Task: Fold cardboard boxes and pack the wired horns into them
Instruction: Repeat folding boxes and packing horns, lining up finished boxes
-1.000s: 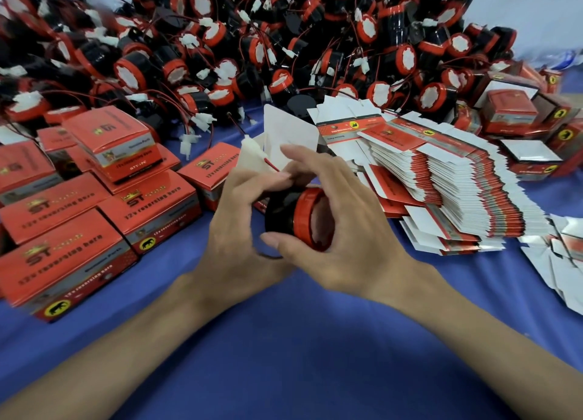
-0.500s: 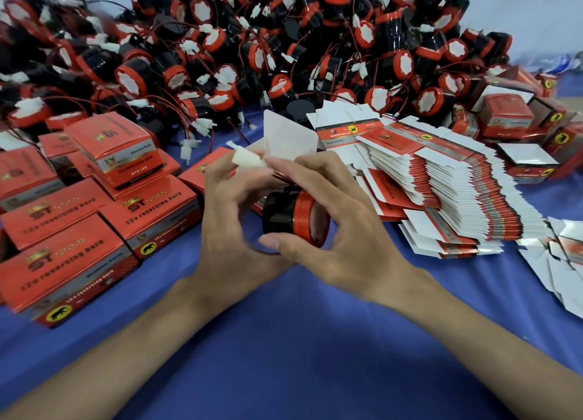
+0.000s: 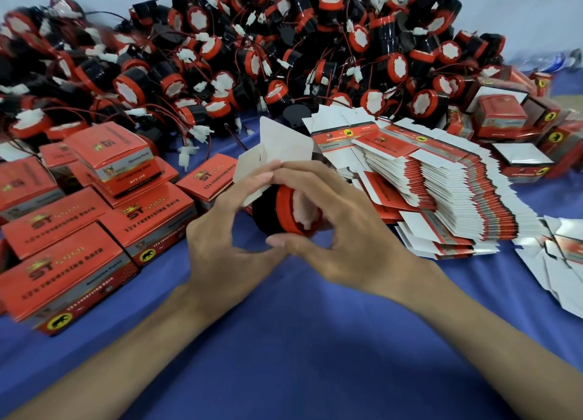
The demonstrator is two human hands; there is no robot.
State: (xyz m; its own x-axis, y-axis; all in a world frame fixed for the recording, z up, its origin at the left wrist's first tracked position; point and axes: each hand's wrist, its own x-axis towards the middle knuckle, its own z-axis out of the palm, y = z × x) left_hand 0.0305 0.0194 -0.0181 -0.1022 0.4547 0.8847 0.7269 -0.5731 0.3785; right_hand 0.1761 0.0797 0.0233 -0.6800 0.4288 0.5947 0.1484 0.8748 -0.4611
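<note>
Between both hands sits one black horn with a red rim [image 3: 285, 213], its white face turned right. My right hand [image 3: 340, 227] grips it with thumb below and fingers arched over the top. My left hand [image 3: 227, 230] is at the horn's black back end, fingers touching its top. Right behind the horn stands a part-folded box with its white flaps up [image 3: 277, 150]. The horn's wire is hidden by my hands.
A big heap of wired horns [image 3: 252, 57] fills the back of the blue table [image 3: 299, 340]. Closed red boxes [image 3: 104, 227] are stacked at the left. A fanned stack of flat box blanks [image 3: 451, 192] lies right, with more boxes [image 3: 517, 154] and loose blanks [image 3: 564, 262] beyond.
My left hand no longer holds up the white connector; its fingers have come down onto the horn's back. The horn stayed in my right hand and turned a little.
</note>
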